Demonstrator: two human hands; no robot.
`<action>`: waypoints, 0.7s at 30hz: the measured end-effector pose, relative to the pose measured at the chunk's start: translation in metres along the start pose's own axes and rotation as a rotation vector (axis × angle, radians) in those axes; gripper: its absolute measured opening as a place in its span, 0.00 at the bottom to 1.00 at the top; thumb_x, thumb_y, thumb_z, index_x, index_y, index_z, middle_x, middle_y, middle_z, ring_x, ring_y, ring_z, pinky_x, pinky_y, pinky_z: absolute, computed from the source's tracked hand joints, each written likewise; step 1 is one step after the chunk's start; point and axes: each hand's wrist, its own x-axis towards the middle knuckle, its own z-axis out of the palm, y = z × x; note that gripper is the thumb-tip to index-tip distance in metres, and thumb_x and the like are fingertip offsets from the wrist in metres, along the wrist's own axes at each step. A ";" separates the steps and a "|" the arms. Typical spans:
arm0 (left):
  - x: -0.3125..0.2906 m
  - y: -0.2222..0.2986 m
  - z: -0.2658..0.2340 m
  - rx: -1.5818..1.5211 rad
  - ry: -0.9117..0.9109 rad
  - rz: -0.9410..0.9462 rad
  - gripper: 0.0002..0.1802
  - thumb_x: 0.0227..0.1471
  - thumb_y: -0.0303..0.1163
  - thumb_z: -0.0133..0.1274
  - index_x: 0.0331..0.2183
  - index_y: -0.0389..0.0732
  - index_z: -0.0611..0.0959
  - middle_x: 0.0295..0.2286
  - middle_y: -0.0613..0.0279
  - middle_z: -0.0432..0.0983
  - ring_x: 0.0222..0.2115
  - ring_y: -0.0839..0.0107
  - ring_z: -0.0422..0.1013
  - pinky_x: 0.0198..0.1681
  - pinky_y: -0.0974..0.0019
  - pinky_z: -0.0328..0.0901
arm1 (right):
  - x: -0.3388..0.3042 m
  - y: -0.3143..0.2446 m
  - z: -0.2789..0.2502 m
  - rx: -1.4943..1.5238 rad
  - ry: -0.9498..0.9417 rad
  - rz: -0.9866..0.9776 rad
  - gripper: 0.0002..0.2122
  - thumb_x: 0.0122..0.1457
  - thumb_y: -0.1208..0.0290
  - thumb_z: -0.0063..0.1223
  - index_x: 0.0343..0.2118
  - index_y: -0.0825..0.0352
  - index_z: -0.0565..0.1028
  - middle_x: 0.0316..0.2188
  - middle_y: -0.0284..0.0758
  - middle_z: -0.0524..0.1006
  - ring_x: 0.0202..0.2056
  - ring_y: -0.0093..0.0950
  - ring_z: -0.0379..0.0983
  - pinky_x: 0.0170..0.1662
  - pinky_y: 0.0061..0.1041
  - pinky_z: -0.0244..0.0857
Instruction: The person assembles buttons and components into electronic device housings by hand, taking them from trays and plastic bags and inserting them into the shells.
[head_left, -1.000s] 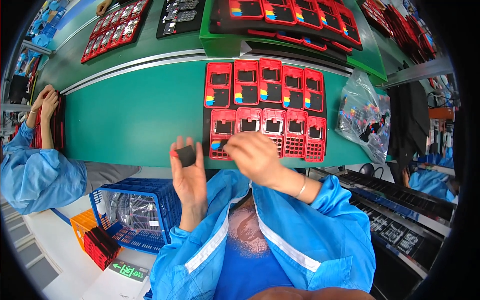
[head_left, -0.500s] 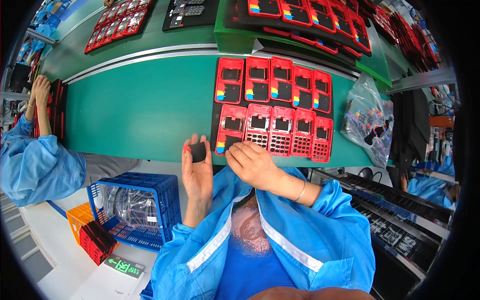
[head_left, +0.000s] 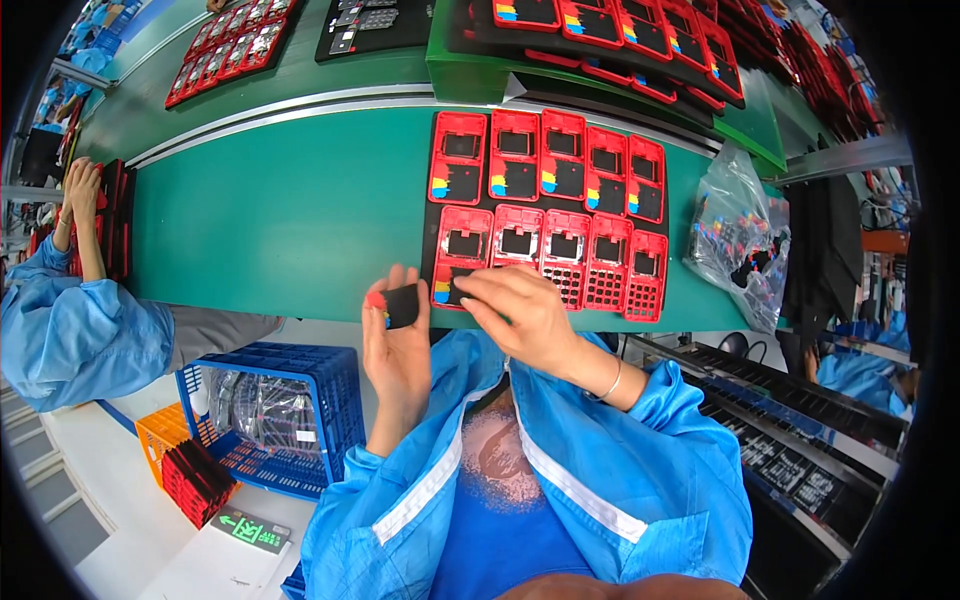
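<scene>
Above the near edge of the bench [head_left: 280,210], as the head camera saw it, the left grip [head_left: 398,345] lay palm up, clamped lightly, it seemed, on a black sheet [head_left: 402,306] between thumb and fingers; whether that was one sheet or several could not be told. Red and a little blue showed along its thumb side. Just to the right of this, the right grip [head_left: 530,318] had its fingertips at the front-left red case [head_left: 461,264], where a second black sheet [head_left: 445,288] with a yellow-and-blue corner lay in the lower half, just beside them. Whether those fingertips touched it or were pinched together could not be told.

Skew looked like the chief danger: a sideways nudge from the fingertips could have pushed that second sheet out of line. Right of the right grip, neighbouring cases [head_left: 606,285] lay close together, and a low palm or wrist might have knocked one crooked on the black mat [head_left: 429,240] beneath. Below and left of the left grip stood a blue basket [head_left: 345,410]; a slackened thumb might have let the held sheet slide off toward it. Well right of both grips, a careless elbow could have caught the plastic bag [head_left: 740,235].
</scene>
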 end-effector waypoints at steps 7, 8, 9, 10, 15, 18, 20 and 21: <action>-0.013 -0.032 0.005 0.474 -0.296 0.063 0.33 0.72 0.38 0.39 0.69 0.32 0.54 0.69 0.44 0.50 0.70 0.53 0.49 0.73 0.48 0.43 | 0.004 0.000 -0.013 0.469 0.075 0.429 0.10 0.55 0.77 0.68 0.41 0.68 0.84 0.33 0.35 0.82 0.30 0.21 0.78 0.32 0.21 0.70; -0.006 -0.024 0.003 0.914 -0.445 0.230 0.35 0.68 0.37 0.45 0.68 0.32 0.57 0.69 0.43 0.51 0.70 0.52 0.51 0.72 0.47 0.43 | 0.002 0.004 -0.021 0.420 0.116 0.498 0.09 0.55 0.77 0.68 0.40 0.68 0.84 0.32 0.35 0.82 0.29 0.21 0.78 0.32 0.21 0.70; 0.002 -0.015 0.001 1.351 -0.594 0.406 0.37 0.65 0.36 0.52 0.68 0.31 0.59 0.68 0.42 0.53 0.70 0.50 0.52 0.72 0.47 0.44 | 0.000 0.008 -0.029 0.371 0.156 0.567 0.08 0.56 0.77 0.68 0.39 0.68 0.84 0.31 0.35 0.82 0.29 0.21 0.78 0.31 0.21 0.70; 0.012 -0.009 -0.002 1.640 -0.759 0.539 0.37 0.61 0.34 0.56 0.66 0.33 0.64 0.67 0.43 0.57 0.68 0.51 0.55 0.71 0.44 0.45 | -0.009 0.017 -0.033 0.296 0.129 0.630 0.08 0.55 0.76 0.68 0.38 0.67 0.85 0.31 0.35 0.83 0.31 0.23 0.79 0.32 0.23 0.71; 0.020 -0.016 -0.024 2.023 -0.935 0.743 0.34 0.54 0.34 0.63 0.60 0.35 0.74 0.63 0.48 0.65 0.66 0.55 0.60 0.69 0.37 0.49 | -0.028 0.015 -0.033 0.133 0.115 0.484 0.08 0.53 0.72 0.70 0.35 0.66 0.85 0.31 0.34 0.84 0.33 0.31 0.79 0.41 0.30 0.69; 0.019 -0.022 -0.024 2.018 -0.854 0.722 0.33 0.54 0.34 0.63 0.59 0.34 0.75 0.62 0.47 0.67 0.66 0.55 0.60 0.69 0.37 0.50 | -0.031 0.021 -0.022 -0.045 0.190 0.386 0.07 0.52 0.70 0.70 0.34 0.63 0.85 0.31 0.33 0.84 0.34 0.31 0.77 0.43 0.31 0.65; 0.017 -0.026 -0.022 2.021 -0.828 0.719 0.33 0.54 0.34 0.63 0.59 0.34 0.75 0.62 0.47 0.67 0.66 0.55 0.60 0.69 0.37 0.50 | -0.032 0.023 -0.018 -0.198 0.233 0.300 0.08 0.50 0.70 0.70 0.33 0.62 0.85 0.30 0.30 0.83 0.36 0.30 0.75 0.44 0.32 0.62; 0.016 -0.027 -0.021 2.020 -0.795 0.717 0.33 0.53 0.33 0.63 0.59 0.34 0.75 0.62 0.46 0.66 0.66 0.55 0.60 0.69 0.36 0.50 | -0.033 0.024 -0.016 -0.276 0.254 0.257 0.08 0.49 0.70 0.71 0.33 0.61 0.85 0.30 0.28 0.83 0.38 0.29 0.74 0.45 0.32 0.61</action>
